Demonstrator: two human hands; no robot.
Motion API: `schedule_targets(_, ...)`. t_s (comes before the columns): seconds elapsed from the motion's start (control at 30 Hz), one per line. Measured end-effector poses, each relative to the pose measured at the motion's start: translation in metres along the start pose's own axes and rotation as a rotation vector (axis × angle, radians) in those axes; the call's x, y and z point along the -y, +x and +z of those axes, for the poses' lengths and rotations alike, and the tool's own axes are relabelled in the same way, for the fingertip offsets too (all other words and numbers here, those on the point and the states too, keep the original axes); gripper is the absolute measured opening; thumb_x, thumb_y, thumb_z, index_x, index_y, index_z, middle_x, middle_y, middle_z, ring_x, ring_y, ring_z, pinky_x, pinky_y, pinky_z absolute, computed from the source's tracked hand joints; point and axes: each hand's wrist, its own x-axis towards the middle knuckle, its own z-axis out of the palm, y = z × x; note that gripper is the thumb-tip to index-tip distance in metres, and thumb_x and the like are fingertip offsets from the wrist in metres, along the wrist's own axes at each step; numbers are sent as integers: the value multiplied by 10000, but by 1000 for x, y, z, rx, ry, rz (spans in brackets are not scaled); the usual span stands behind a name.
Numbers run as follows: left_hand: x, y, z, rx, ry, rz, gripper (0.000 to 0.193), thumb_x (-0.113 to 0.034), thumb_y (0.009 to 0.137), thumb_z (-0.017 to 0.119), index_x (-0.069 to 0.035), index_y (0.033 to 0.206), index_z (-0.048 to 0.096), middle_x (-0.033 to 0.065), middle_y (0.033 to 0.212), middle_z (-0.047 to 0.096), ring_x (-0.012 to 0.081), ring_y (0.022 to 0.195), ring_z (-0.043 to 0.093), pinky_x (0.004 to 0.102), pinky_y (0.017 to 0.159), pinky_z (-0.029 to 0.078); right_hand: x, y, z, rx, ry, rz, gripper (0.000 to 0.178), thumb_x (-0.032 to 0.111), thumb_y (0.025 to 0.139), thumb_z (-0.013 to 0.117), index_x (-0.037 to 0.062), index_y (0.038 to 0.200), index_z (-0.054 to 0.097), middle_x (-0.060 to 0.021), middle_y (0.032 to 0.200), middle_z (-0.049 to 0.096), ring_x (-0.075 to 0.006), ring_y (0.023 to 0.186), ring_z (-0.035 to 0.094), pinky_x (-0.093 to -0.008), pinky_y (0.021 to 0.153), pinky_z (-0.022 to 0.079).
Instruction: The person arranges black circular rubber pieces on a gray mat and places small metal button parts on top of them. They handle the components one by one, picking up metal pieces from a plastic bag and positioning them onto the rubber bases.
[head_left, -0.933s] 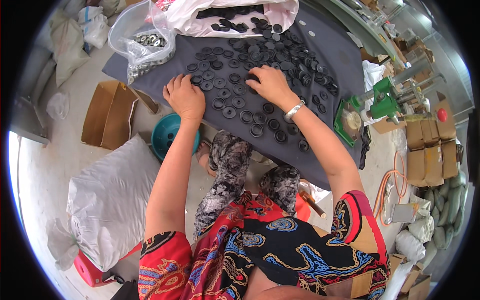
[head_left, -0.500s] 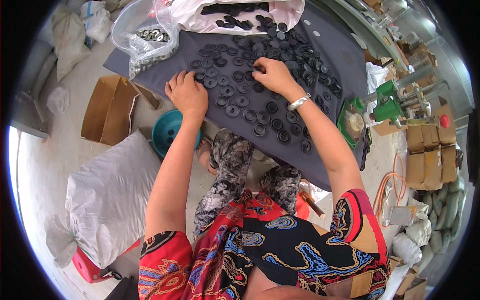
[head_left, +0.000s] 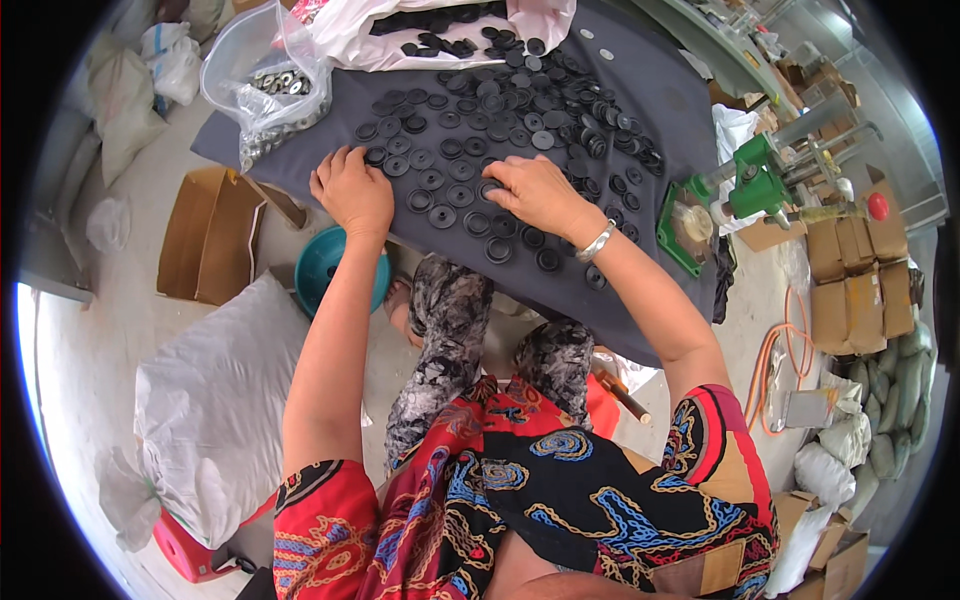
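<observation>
Many round black discs (head_left: 443,217), some with raised rims and a small centre mark, lie on the dark grey cloth of the table (head_left: 640,310). Loose rows of them spread between my hands, and a denser heap (head_left: 590,115) lies farther right. My right hand (head_left: 545,197), with a silver bangle at the wrist, pinches a black disc (head_left: 488,188) among the nearer rows; the fingers partly cover it. At the table's left front edge rests my left hand (head_left: 355,195), fingers bent and slightly apart, the fingertips beside another black disc (head_left: 375,156).
A pink-white sack (head_left: 340,45) of black discs lies at the back. Left of it stands a clear tub (head_left: 225,75) with metal rings. A green hand press (head_left: 750,175) is at right. Below left are a teal basin (head_left: 312,262), a cardboard box (head_left: 200,235) and a white sack (head_left: 220,380).
My right hand has come nearer to me, from the middle rows to a disc closer to the front edge. My left hand stays at the table's edge. The whole view has shifted slightly.
</observation>
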Motion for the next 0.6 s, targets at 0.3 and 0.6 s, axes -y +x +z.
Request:
schedule_targets(0.3, 2, 1, 0, -21, -3, 14, 261, -106, 762, 586, -72, 1004, 676, 84, 1141, 634, 291, 1150, 520, 503, 1056, 283, -53, 16, -11, -187, -85, 228, 169, 146, 860, 591, 33, 960, 665, -147, 915, 620, -334, 883, 609, -428, 779, 486)
schedule_targets(0.6, 2, 0, -2, -9, 12, 8, 253, -111, 766, 586, -75, 999, 679, 78, 1140, 637, 287, 1150, 526, 505, 1052, 292, -55, 32, 3, -81, -286, 193, 186, 190, 817, 644, 56, 943, 672, -156, 936, 631, -331, 925, 609, -456, 828, 463)
